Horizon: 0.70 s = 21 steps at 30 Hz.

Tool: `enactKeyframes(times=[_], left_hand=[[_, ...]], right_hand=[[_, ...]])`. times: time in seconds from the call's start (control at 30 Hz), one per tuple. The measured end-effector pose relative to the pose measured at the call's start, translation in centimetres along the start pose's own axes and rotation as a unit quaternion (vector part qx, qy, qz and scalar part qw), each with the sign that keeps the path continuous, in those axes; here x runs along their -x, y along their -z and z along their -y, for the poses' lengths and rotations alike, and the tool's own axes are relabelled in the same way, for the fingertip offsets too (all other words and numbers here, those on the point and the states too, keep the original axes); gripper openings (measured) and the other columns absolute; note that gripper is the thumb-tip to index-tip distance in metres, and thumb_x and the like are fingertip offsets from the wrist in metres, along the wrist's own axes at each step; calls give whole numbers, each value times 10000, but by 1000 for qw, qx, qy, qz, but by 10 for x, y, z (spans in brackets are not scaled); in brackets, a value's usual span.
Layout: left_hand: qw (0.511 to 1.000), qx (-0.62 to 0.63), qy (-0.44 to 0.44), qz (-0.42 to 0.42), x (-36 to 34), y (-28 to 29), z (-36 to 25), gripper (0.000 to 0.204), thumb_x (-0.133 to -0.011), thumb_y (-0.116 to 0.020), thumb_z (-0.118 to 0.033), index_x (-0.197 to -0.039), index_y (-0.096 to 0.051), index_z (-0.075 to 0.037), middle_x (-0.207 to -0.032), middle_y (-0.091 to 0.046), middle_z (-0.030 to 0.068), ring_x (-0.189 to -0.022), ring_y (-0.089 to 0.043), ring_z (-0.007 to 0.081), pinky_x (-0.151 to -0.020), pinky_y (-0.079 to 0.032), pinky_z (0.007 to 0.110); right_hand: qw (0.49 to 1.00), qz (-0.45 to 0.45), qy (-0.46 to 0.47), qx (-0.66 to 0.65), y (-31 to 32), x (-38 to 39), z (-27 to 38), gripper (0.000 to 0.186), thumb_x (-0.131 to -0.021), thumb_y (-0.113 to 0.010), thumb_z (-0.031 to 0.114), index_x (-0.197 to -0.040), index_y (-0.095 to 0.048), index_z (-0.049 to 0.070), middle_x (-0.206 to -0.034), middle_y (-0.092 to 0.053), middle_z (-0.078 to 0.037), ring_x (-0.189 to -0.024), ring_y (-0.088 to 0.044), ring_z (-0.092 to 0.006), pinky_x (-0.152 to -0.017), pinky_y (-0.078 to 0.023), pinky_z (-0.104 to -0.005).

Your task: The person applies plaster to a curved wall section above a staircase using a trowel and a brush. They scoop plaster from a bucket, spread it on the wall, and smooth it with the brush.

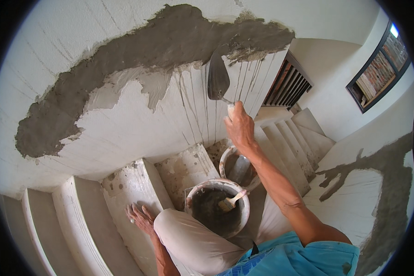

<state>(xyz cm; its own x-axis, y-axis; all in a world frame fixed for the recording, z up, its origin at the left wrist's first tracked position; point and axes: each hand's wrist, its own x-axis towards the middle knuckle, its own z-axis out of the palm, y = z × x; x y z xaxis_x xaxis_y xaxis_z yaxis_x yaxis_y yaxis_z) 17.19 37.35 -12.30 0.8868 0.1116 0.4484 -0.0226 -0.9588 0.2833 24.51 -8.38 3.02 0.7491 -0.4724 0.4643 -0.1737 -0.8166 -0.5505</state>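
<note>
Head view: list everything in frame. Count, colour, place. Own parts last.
Trowel: 1, grey blade, pale handle, before left patch's lower edge
Left patch: 1, dark grey, left wall
Right patch: 1, dark grey, far right
Walls: several, off-white, dark streaks under left patch
Front bucket: 1, pale, smeared, centre
Brush: 1, pale handle, tan bristles, at front bucket
Rear bucket: 1, pale, just behind; contents unclear
Steps: many, pale grey, left and right
Grille: 1, dark, upper right
Window: 1, dark frame, top right
Trousers: 1 pair, beige, lower centre
Shirt: 1, blue, bottom
Right hand: 1, bare, around trowel handle
Left hand: 1, bare, on a step
</note>
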Motion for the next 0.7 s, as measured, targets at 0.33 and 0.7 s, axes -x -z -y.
enactKeyframes(times=[0.33, 0.7], left_hand=[[1000, 11, -8, -3, -1, -4, -4, 423, -1025, -551, -298, -1345, -556, -22, -1424, -491, 239, -1377, -396, 436, -1132, -321, 538], [1000, 17, 0, 1, 1, -2, 1, 445, -1027, -538, -323, -1334, -562, -2, -1429, -490, 230, -1381, -390, 423, -1135, -327, 528]], right_hand=[[996, -93, 8, 9, 16, -37, -16, 347, -834, -698, 54, -1055, -437, -5, -811, -634, -265, -777, -676, -455, -642, -525, -506], [994, -97, -41, -34, 29, -32, -47, 354, -802, -686, 20, -1061, -447, -8, -750, -635, -258, -748, -673, -470, -639, -533, -518]])
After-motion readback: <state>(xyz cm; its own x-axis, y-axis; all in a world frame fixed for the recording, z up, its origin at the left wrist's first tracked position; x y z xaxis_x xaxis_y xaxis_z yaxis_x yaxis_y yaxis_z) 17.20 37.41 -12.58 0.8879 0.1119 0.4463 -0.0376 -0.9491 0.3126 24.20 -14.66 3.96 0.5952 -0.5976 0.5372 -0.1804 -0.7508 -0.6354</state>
